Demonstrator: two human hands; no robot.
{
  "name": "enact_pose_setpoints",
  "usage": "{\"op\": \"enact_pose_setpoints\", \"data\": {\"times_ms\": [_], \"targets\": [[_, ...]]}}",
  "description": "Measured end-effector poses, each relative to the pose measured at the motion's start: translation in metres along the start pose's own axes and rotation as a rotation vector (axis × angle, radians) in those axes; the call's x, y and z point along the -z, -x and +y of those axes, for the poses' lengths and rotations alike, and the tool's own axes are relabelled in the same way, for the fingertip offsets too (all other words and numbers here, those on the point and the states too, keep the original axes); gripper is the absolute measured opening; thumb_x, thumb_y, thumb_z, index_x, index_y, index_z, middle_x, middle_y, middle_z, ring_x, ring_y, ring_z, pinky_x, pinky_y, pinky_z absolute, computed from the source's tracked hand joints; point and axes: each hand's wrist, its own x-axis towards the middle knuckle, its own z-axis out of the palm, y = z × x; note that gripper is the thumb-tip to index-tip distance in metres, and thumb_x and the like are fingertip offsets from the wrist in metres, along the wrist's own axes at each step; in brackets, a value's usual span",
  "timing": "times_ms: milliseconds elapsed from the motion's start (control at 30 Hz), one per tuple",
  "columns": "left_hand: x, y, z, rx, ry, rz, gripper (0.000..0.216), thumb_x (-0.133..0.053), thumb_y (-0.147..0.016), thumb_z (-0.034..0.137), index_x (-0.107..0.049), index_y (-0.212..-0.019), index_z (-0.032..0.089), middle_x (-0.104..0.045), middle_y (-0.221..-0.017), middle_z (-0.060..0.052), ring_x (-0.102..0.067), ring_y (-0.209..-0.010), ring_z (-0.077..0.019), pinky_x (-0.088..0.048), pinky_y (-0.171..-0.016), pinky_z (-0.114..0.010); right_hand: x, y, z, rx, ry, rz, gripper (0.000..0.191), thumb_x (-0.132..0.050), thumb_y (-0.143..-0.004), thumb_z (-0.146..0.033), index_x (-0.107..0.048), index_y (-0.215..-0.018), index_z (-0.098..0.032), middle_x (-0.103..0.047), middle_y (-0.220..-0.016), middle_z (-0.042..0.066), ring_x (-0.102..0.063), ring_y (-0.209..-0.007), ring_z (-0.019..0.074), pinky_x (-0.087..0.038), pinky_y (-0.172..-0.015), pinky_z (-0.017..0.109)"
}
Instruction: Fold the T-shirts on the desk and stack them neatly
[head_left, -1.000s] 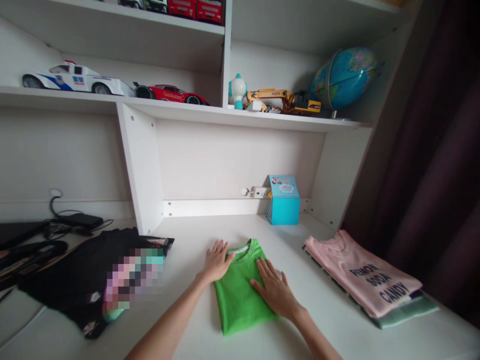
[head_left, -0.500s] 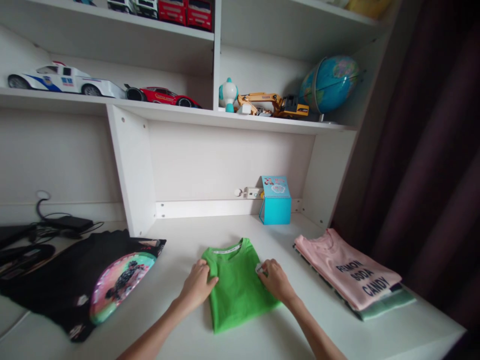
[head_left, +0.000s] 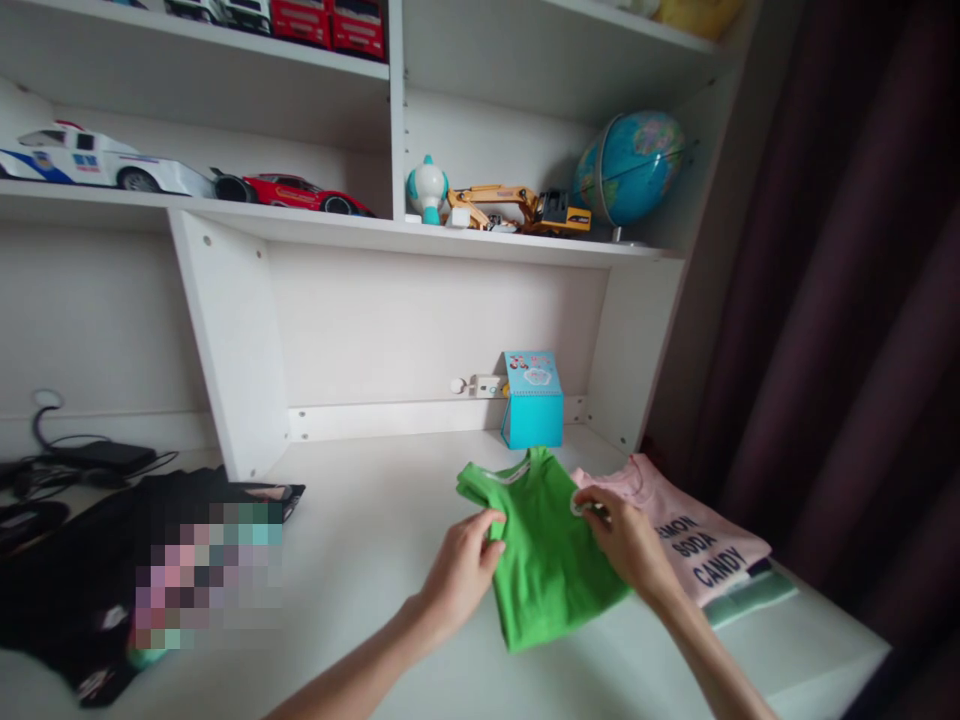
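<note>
A folded green T-shirt (head_left: 551, 560) hangs between my two hands, its neckline toward the back of the desk. My left hand (head_left: 466, 560) pinches its left edge, thumb on top. At its right edge my right hand (head_left: 619, 530) is closed on the cloth, beside a small white round patch (head_left: 577, 503). To the right lies a stack of folded shirts, with a pink T-shirt (head_left: 705, 540) on top bearing dark lettering and a green-grey garment (head_left: 750, 597) below. The green shirt and my right hand cover part of the pink one.
A black garment (head_left: 67, 570) with a blurred print lies at the left, near cables and a black adapter (head_left: 112, 455). A blue desk calendar (head_left: 534, 418) stands at the back. Shelves above hold toy cars, a toy excavator (head_left: 525, 207) and a globe (head_left: 634, 165). Dark curtains (head_left: 840, 300) hang right.
Both hands have lifted the green T-shirt and carried it right, so it now overlaps the pink T-shirt in view. The camera has turned slightly right.
</note>
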Motion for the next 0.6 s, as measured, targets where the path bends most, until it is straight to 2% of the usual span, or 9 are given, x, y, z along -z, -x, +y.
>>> {"op": "enact_pose_setpoints", "data": {"times_ms": [67,167,300,433,533,600], "targets": [[-0.02,-0.02,0.023,-0.068,0.043,-0.001,0.032,-0.047,-0.079,0.017,-0.059,-0.108,0.017,-0.064,-0.076,-0.004,-0.059,-0.07,-0.0175,-0.047,-0.075,-0.029,0.03,-0.008,0.026,-0.073,0.099,0.072,0.023,-0.043,-0.078,-0.025,-0.059,-0.094,-0.027,-0.067,-0.097,0.001,-0.064,-0.081,0.021,-0.043,-0.073,0.028],[-0.062,-0.05,0.048,-0.102,0.17,-0.011,0.038,-0.052,-0.077,0.018,-0.058,-0.114,0.014,-0.067,-0.084,-0.008,-0.061,-0.081,-0.0207,-0.047,-0.082,-0.031,0.067,-0.019,0.067,-0.202,0.293,0.153,0.025,-0.045,-0.077,-0.025,-0.061,-0.096,-0.03,-0.068,-0.097,0.0,-0.064,-0.082,0.0223,-0.043,-0.068,0.028],[-0.126,-0.083,0.063,-0.079,0.262,-0.027,0.04,-0.054,-0.075,0.015,-0.059,-0.115,0.013,-0.067,-0.094,-0.011,-0.059,-0.096,-0.0247,-0.044,-0.09,-0.037,0.095,-0.029,0.112,-0.296,0.392,0.183,0.029,-0.044,-0.077,-0.025,-0.064,-0.097,-0.028,-0.069,-0.095,0.005,-0.063,-0.083,0.0264,-0.042,-0.061,0.029],[-0.17,-0.101,0.059,-0.027,0.301,-0.046,0.045,-0.054,-0.075,0.015,-0.054,-0.12,0.013,-0.062,-0.109,-0.014,-0.053,-0.108,-0.0263,-0.041,-0.096,-0.039,0.099,-0.033,0.146,-0.327,0.429,0.152,0.032,-0.042,-0.079,-0.027,-0.064,-0.102,-0.027,-0.069,-0.094,0.007,-0.064,-0.081,0.0264,-0.043,-0.06,0.03],[-0.187,-0.104,0.049,0.041,0.31,-0.116,0.05,-0.056,-0.074,0.016,-0.05,-0.123,0.011,-0.055,-0.12,-0.017,-0.049,-0.114,-0.0275,-0.038,-0.099,-0.038,0.087,-0.034,0.166,-0.316,0.434,0.092,0.037,-0.039,-0.08,-0.023,-0.063,-0.107,-0.024,-0.068,-0.099,0.008,-0.064,-0.087,0.0263,-0.045,-0.067,0.031],[-0.191,-0.102,0.042,0.08,0.301,-0.168,0.055,-0.061,-0.069,0.018,-0.05,-0.122,0.009,-0.051,-0.123,-0.02,-0.047,-0.116,-0.0303,-0.037,-0.099,-0.039,0.074,-0.035,0.174,-0.294,0.426,0.039,0.039,-0.04,-0.079,-0.02,-0.063,-0.11,-0.022,-0.064,-0.111,0.01,-0.061,-0.096,0.0262,-0.045,-0.077,0.033]]}}
